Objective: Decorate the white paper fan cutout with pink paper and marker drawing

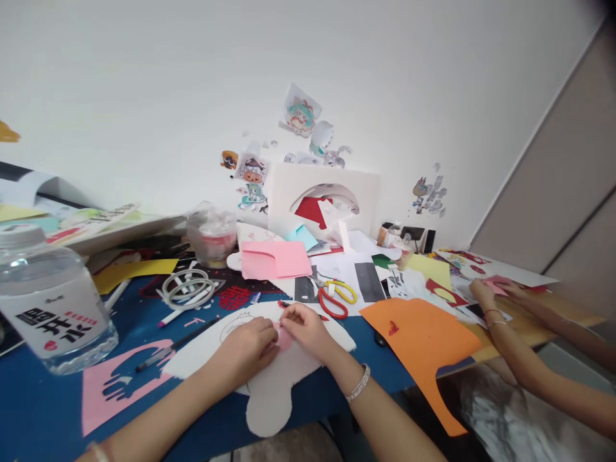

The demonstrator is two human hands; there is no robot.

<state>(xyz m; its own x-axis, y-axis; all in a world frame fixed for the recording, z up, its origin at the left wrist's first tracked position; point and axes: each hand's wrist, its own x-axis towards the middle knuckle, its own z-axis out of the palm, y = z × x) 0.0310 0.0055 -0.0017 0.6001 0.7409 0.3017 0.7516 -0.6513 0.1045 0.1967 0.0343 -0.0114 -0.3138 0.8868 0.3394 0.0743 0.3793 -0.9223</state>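
Two hands work close together, the left hand (248, 344) with its fingers curled inward and the right hand (308, 330) with its fingertips drawn in near one another, and right between them sits a small pink paper piece (285, 340). It lies just under the grip, over a white paper cutout (269, 410) whose rounded tab points back towards the wearer. Fingers cover part of the pink piece, so I cannot tell whether either grip pinches it or merely presses; both look nearly closed. The forearms and hands hide much of the cutout too, and only part of its drawn outline shows, up by the left knuckles. Over on the left, a pink sheet (91, 398) with a shape cut out of it has a dark pen (156, 357) across it, and a big clear bottle (58, 308) runs off the edge of view. Beyond the hands, red-and-yellow scissors (328, 283); to the right, orange paper (418, 333) hangs over the edge of the blue counter (33, 404). Farther right, another person's hand (482, 295) is at some pink paper, detail hard to make out. Behind it all rises a white wall (144, 96) dotted with cartoon stickers (253, 172).
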